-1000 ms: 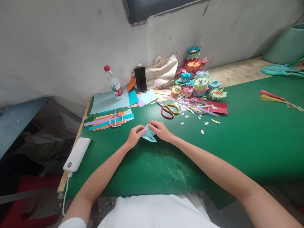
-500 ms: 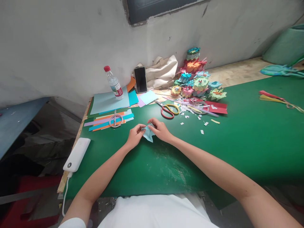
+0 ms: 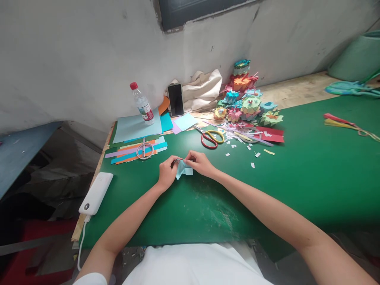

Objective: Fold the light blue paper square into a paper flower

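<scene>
Between my two hands is a small piece of folded light-blue paper (image 3: pixel 184 169), its lower edge forming points and flaps. My left hand (image 3: pixel 168 171) pinches its upper left side with thumb and fingers closed. My right hand (image 3: pixel 199 162) grips the upper right edge, thumb and index finger together. The fingers cover the paper's top part. Beyond my hands lie scissors (image 3: pixel 210 139) with one red and one yellow handle loop, and white paper scraps (image 3: pixel 233 146) are scattered to their right.
Paper strips (image 3: pixel 127 153) lie at left under a second pair of scissors (image 3: pixel 145 150). A bottle (image 3: pixel 144 107) stands on paper sheets (image 3: pixel 124 130); a phone (image 3: pixel 175 101) leans behind. Folded paper flowers (image 3: pixel 251 105) are piled at the back. A white power bank (image 3: pixel 96 194) lies near the left edge.
The light-blue paper has turned in my hands; its point now hangs lower left and a square flap shows at right. My right fingers have drawn back slightly along the top edge.
</scene>
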`<state>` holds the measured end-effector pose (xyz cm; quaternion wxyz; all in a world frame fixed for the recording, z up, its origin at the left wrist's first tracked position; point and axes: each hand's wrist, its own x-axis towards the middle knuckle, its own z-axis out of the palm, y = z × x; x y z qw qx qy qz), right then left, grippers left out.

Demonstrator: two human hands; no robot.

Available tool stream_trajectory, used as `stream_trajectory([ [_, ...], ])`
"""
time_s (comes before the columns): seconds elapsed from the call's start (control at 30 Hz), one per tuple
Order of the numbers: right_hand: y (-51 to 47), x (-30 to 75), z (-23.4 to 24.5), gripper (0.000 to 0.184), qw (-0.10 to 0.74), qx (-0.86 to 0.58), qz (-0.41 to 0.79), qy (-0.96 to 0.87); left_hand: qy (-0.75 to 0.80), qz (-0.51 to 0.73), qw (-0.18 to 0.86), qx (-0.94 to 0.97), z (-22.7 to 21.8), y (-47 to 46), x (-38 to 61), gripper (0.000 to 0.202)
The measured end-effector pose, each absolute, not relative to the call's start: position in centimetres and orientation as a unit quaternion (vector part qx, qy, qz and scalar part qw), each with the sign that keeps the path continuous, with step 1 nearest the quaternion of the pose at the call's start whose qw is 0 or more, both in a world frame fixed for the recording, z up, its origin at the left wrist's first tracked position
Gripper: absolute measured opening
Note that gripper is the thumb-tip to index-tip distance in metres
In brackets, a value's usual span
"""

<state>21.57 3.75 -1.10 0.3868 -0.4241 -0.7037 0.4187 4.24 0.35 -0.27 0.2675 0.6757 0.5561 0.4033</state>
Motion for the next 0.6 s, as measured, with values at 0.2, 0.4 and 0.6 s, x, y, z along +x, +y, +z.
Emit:
stream_trajectory([
  [0.2, 3.70, 21.66, -0.83, 0.027, 0.360, -0.410, 0.435, -0.716, 0.538, 0.419, 0.233, 0.693, -0.33, 0.03, 4.16, 0.022],
  [0.4, 3.78, 21.78, -0.71, 0.031, 0.329, -0.401, 0.421, -0.744, 0.524, 0.418, 0.227, 0.707, -0.63, 0.05, 4.14, 0.022],
  [0.6, 3.82, 21.69, -1.04, 0.029, 0.333, -0.392, 0.405, -0.756, 0.520, 0.420, 0.229, 0.707, -0.73, 0.30, 4.23, 0.017],
])
